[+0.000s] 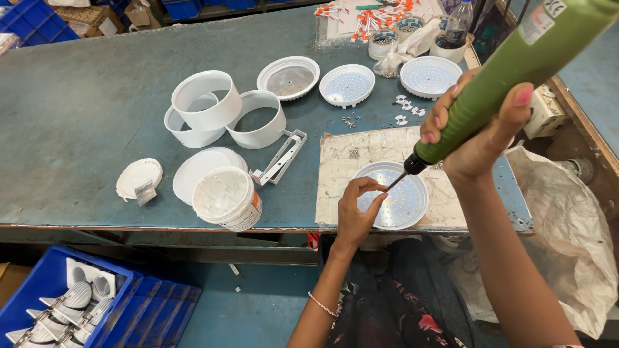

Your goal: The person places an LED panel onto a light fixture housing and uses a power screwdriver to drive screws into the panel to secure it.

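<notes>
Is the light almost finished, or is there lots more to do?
Done: nothing I can be sure of. In hand: the right hand drives the green screwdriver into the LED disc, the left hand steadying its tip. Left: two more LED discs and three white rings lie unassembled.

Three white cylindrical housings point(222, 109) clustered centre of blue-green bench point(84, 109), touching one another. White tub of paste point(227, 198) near front edge, open; flat white lid point(138, 178) left of it. Metal bracket point(282, 158) just right of housings. Three round white discs point(347, 85) in row behind. Loose screws point(350, 120) between discs and mat. Blue crate point(61, 299) below bench, holding white fittings. Clear bottle point(458, 26) far right rear.
</notes>
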